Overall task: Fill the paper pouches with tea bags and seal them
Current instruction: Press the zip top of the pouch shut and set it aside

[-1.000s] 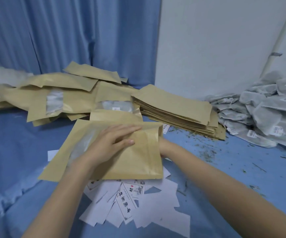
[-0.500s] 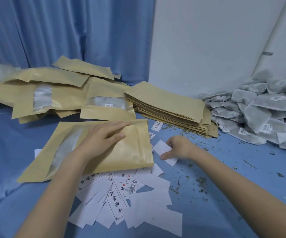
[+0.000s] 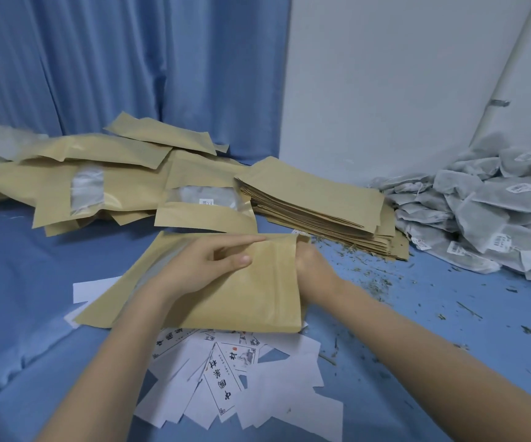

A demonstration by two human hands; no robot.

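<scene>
A brown paper pouch (image 3: pixel 258 298) lies flat on the blue cloth in front of me, with its mouth facing right. My left hand (image 3: pixel 203 266) rests on top of it, fingers stretched toward the mouth and thumb laid on the paper. My right hand (image 3: pixel 312 266) reaches into the pouch mouth from the right. Its fingers are hidden inside, so I cannot see what they hold. A heap of grey mesh tea bags (image 3: pixel 481 218) with small white tags lies at the far right.
A neat stack of empty pouches (image 3: pixel 315 196) sits behind the pouch, and windowed pouches (image 3: pixel 98 186) are piled at the back left. White printed cards (image 3: pixel 226 378) are scattered under and below the pouch. Loose tea crumbs (image 3: pixel 369 275) litter the cloth on the right.
Half a second ago my right hand was out on the cloth pinching a white card; it has moved left and gone into the pouch mouth. My left hand stayed on the pouch.
</scene>
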